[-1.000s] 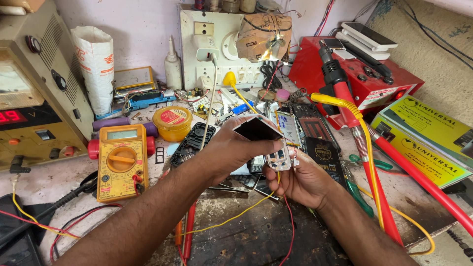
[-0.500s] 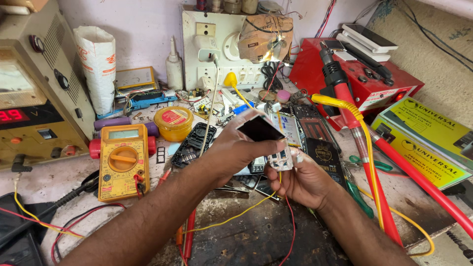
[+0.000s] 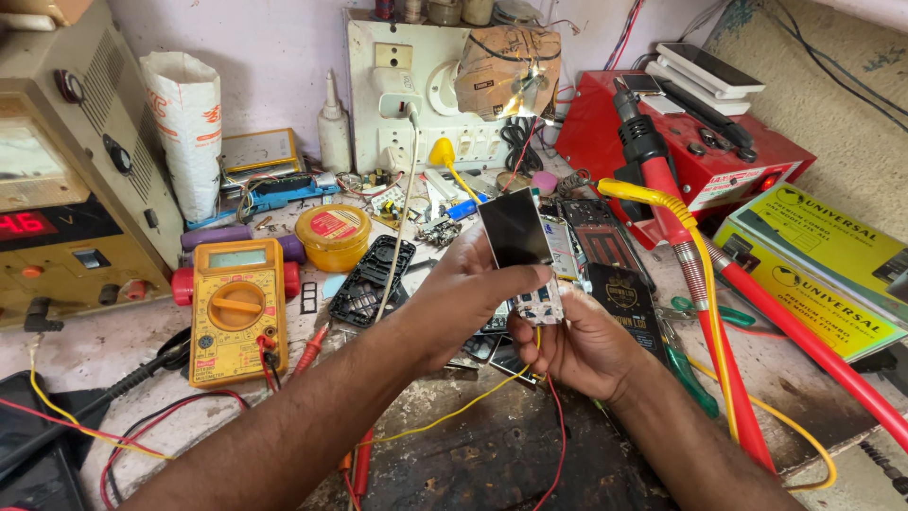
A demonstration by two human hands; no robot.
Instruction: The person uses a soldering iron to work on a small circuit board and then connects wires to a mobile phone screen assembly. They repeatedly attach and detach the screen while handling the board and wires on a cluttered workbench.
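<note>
Surface: a cluttered repair surface (image 3: pixel 113 364) is lying under a pale wall, with a white switchboard (image 3: pixel 416 85) standing at the back and wires trailing everywhere.

Left side: a yellow multimeter (image 3: pixel 235 308) is lying flat near the left forearm, its red probe leads curling toward the front edge; a beige power supply (image 3: pixel 71 189) is glowing with a red readout behind it, and a round yellow tin (image 3: pixel 331 237) is sitting just beyond the meter.

Right side: a red station box (image 3: pixel 700 151) is standing at the back, a red and black hot-air handle (image 3: pixel 662 180) is leaning across it, and yellow-green boxes (image 3: pixel 823 265) are lying at the far right.

Thing in hand: a small phone circuit board (image 3: pixel 537 305) with a dark display panel (image 3: pixel 515 227) hinged up from it is being held above the middle of the surface, between both hands.

Left hand (image 3: pixel 463 298): its fingers are closing on the lower edge of the display, thumb and forefinger pinched, tilting the panel upright.

Right hand (image 3: pixel 577 345): its fingers are curling loosely round the board from below, cradling it.

Step in hand: the panel appears to be getting lifted away from the board, likely for inspection or removal.

Next move: it is probably calling for a gentle, steady pull, since a thin ribbon may be joining the two; that joint is hidden.
</note>
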